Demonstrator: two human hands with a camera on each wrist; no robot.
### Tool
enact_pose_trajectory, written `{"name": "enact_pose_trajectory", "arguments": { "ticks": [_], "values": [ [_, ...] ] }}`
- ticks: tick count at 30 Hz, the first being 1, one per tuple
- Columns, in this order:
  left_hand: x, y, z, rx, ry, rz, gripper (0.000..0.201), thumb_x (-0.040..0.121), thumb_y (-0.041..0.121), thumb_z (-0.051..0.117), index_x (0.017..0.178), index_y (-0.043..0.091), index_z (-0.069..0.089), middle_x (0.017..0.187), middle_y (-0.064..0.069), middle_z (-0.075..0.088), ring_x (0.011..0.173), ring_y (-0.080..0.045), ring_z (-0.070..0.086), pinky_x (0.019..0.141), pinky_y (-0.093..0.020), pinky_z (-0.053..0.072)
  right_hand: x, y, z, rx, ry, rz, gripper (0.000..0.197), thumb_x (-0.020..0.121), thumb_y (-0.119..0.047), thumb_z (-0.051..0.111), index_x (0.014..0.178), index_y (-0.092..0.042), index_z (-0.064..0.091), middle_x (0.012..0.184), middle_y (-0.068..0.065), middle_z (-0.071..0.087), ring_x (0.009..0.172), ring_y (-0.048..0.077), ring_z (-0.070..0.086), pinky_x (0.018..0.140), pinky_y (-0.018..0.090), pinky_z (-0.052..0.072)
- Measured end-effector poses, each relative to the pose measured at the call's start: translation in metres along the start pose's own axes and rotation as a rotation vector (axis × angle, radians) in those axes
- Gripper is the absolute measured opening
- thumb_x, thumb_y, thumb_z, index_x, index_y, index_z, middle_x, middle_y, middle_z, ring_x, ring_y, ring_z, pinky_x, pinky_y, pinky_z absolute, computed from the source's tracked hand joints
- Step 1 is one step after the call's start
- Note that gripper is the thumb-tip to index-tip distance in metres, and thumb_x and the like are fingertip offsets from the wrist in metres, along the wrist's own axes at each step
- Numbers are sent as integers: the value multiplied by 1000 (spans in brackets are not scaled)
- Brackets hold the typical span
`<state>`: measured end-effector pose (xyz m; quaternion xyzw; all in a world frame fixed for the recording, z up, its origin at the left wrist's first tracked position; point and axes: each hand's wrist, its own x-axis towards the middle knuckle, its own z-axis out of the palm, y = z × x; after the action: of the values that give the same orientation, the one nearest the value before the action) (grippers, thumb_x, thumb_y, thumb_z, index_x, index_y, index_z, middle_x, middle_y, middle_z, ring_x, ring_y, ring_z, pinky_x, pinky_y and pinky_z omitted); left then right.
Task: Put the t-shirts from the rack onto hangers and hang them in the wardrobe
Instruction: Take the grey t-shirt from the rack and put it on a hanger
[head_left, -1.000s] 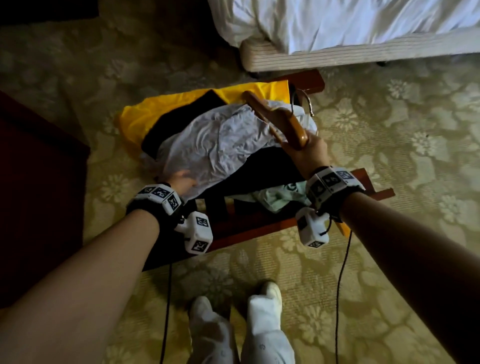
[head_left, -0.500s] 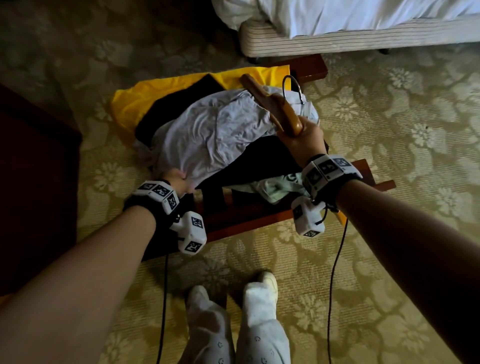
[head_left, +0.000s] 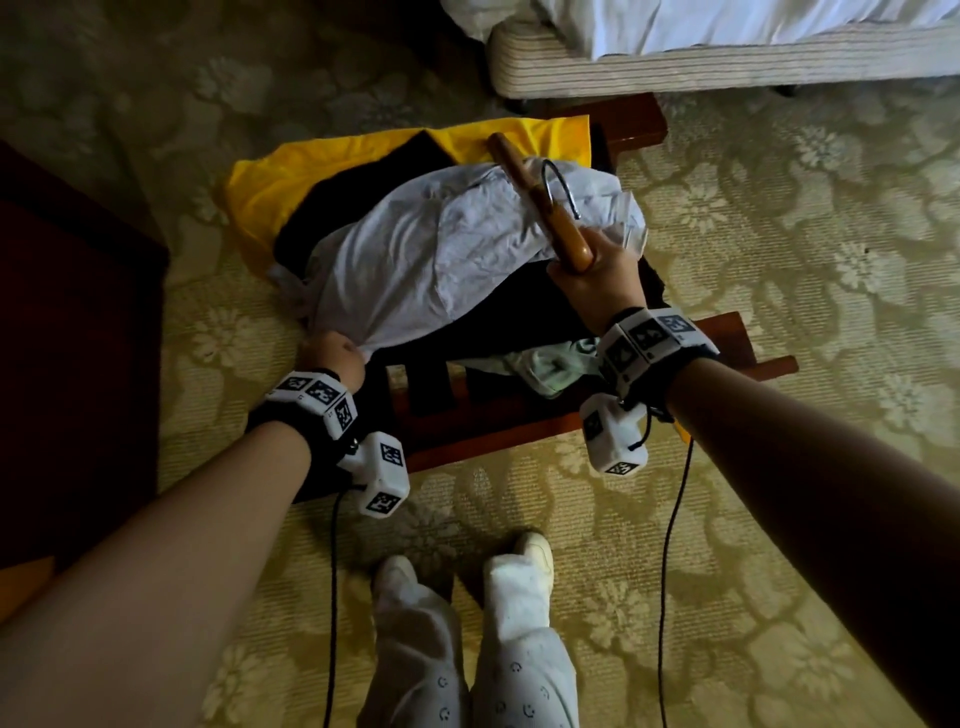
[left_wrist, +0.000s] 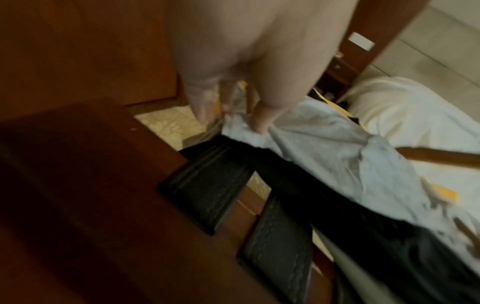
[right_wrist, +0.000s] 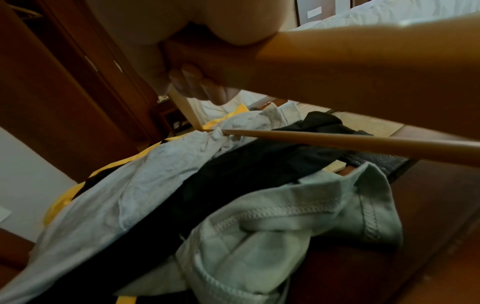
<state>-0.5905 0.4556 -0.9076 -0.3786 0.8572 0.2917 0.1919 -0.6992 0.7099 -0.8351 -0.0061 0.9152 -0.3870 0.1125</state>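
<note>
- Patterned carpet, pale floral on yellow-green, covers the floor; dim light.
- Far left: dark red-brown furniture, detail lost in shadow.
- Left hand at the near-left corner of the pile, fingers curled, pinching the hem of the light grey t-shirt. Left wrist view shows fingertips bunching that cloth edge.
- Grey t-shirt lies crumpled on top of the pile, spread across the wooden luggage rack.
- Under it: a yellow garment at the far-left side, and a black garment between yellow and grey.
- Rack has black straps across a red-brown frame; straps lie bare at its near edge.
- Pale green t-shirt bunched at the near side of the rack, partly under black cloth, just beside the right wrist.
- Wooden hanger with a metal hook, held tilted over the grey t-shirt, its far end toward the yellow garment.
- Right hand grips the near end of the hanger, fingers wrapped round the wood.
- Top right: bed with white sheet, close behind the rack.
- Bottom centre: person's legs in white trousers with small face print.
</note>
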Motion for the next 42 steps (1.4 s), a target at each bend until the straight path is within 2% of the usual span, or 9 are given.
{"name": "enact_pose_trajectory", "arguments": {
  "ticks": [4, 9, 15, 19, 22, 26, 32, 39, 42],
  "values": [
    [-4, -6, -23, -336, -58, -46, 12, 91, 13, 54, 84, 4, 55, 74, -10, 50, 87, -35, 54, 71, -34, 36, 2, -6, -6, -51, -34, 48, 24, 83, -13, 62, 107, -7, 61, 93, 13, 64, 95, 30, 60, 83, 37, 46],
    [-19, 11, -92, -449, 132, 47, 5, 91, 9, 50, 94, 11, 53, 88, -11, 52, 83, -24, 49, 71, -31, 35, 8, -45, -38, -193, -72, 63, 22, 86, -11, 56, 107, -3, 61, 102, 21, 64, 98, 34, 59, 68, 30, 37],
    [-72, 77, -182, -701, 110, 236, 33, 91, -6, 47, 73, 21, 42, 64, -4, 46, 51, -10, 51, 55, -23, 46, -3, -143, -77, -30, -121, 29, 16, 83, -11, 61, 68, -12, 56, 64, 12, 58, 47, 12, 55, 55, 34, 44],
    [-120, 133, -256, -767, 29, 335, 27, 93, -1, 49, 75, 19, 47, 75, -3, 52, 67, -13, 52, 64, -25, 46, -13, -230, -118, 45, -166, -100, 22, 82, -10, 61, 61, -14, 53, 59, 9, 59, 29, 2, 47, 57, 34, 50],
    [-158, 171, -308, -766, 14, 458, 26, 93, 0, 49, 76, 19, 48, 77, -2, 52, 69, -13, 52, 59, -23, 48, -24, -288, -148, 103, -164, -192, 14, 82, -21, 65, 71, -15, 59, 70, 9, 62, 49, 10, 55, 67, 35, 50],
    [-216, 222, -383, -745, 37, 651, 23, 94, 1, 48, 79, 19, 48, 80, 0, 53, 72, -9, 53, 52, -13, 48, -41, -355, -195, 249, -232, -214, 12, 84, -19, 67, 82, -9, 61, 65, 7, 58, 54, 21, 53, 58, 31, 49],
    [-297, 283, -476, -854, 64, 787, 18, 94, 5, 51, 80, 17, 51, 84, -2, 56, 78, -11, 56, 63, -20, 51, -77, -433, -273, 392, -202, -382, 27, 84, -32, 68, 91, -8, 62, 67, 1, 61, 47, 10, 51, 41, 16, 38],
    [-374, 312, -547, -733, 133, 967, 11, 84, 3, 65, 89, 10, 58, 97, -16, 63, 90, -25, 61, 84, -35, 52, -96, -504, -351, 252, 3, -519, 20, 77, -12, 70, 70, -15, 52, 61, 3, 53, 55, 18, 50, 59, 33, 44],
    [-393, 306, -575, -427, 299, 1004, 39, 70, 3, 78, 103, 11, 58, 102, -16, 63, 92, -28, 63, 88, -43, 52, -105, -526, -376, 207, 39, -557, 16, 78, -12, 70, 76, -10, 55, 65, 6, 56, 56, 20, 52, 58, 34, 45]
  ]
}}
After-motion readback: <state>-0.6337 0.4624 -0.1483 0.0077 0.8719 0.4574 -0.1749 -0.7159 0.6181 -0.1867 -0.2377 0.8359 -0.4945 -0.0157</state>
